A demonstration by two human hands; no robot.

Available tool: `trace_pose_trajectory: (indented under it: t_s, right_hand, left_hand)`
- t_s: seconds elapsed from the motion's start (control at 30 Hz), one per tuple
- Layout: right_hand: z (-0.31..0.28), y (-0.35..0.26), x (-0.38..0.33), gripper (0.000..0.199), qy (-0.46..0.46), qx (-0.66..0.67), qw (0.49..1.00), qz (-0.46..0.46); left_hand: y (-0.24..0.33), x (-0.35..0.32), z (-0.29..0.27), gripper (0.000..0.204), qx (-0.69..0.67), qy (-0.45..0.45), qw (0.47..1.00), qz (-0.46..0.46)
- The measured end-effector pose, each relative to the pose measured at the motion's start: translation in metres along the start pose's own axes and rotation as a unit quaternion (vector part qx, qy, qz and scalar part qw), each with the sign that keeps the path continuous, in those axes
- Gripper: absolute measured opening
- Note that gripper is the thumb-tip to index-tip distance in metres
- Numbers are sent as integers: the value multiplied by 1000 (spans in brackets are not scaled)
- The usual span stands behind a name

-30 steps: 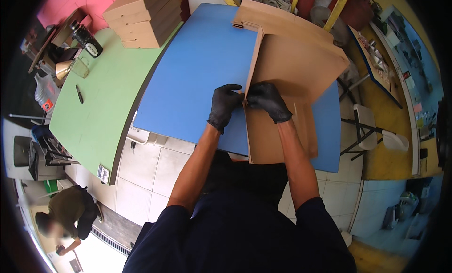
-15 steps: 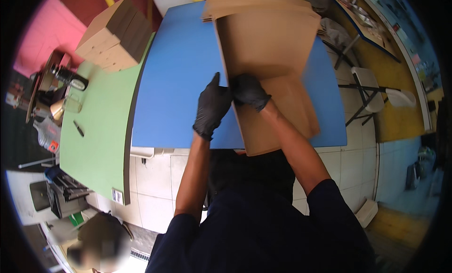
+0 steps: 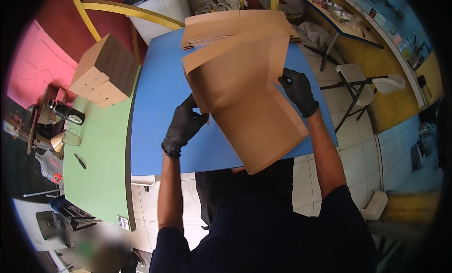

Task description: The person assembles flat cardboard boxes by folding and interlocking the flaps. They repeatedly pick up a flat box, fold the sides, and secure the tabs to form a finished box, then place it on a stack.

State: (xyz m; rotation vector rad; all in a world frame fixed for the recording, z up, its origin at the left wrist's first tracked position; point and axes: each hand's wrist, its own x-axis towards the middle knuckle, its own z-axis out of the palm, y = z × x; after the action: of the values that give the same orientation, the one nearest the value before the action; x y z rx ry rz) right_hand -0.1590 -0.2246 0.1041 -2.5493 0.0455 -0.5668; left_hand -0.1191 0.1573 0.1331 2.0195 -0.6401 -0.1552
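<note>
An open brown cardboard box (image 3: 259, 127) with a hinged lid rests partly folded on the blue table (image 3: 155, 108). Its lid panel stands raised on the far side, and its near corner reaches past the table's front edge. In a black glove, my left hand (image 3: 182, 127) closes on the box's left side near the fold, thumb and fingers at the edge. My right hand (image 3: 299, 92), gloved the same way, grips the right side where lid and base meet. Behind the box lies a stack of flat cardboard blanks (image 3: 226, 26).
A green table (image 3: 101, 146) adjoins on the left, bearing folded boxes (image 3: 106, 70), a dark bottle (image 3: 66, 110), a glass mug (image 3: 72, 137) and a black pen-like object (image 3: 80, 161). A folding chair (image 3: 355, 84) stands right. A blurred person (image 3: 101, 249) is at lower left.
My right hand has moved from inside the box's left side to its right edge. My left hand has shifted left and nearer. The box has turned, its lid now tilted leftward.
</note>
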Motion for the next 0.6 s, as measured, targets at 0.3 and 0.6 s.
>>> trace_pose_trajectory:
  t_s: [0.3, 0.6]
  right_hand:
    - [25, 10, -55, 35, -12, 236, 971, -37]
    - [-36, -62, -143, 78, -101, 191, 976, -18]
  left_hand:
    - [-65, -1, 3, 69, 444, 73, 875, 180]
    - [-42, -113, 43, 74, 213, -28, 977, 4]
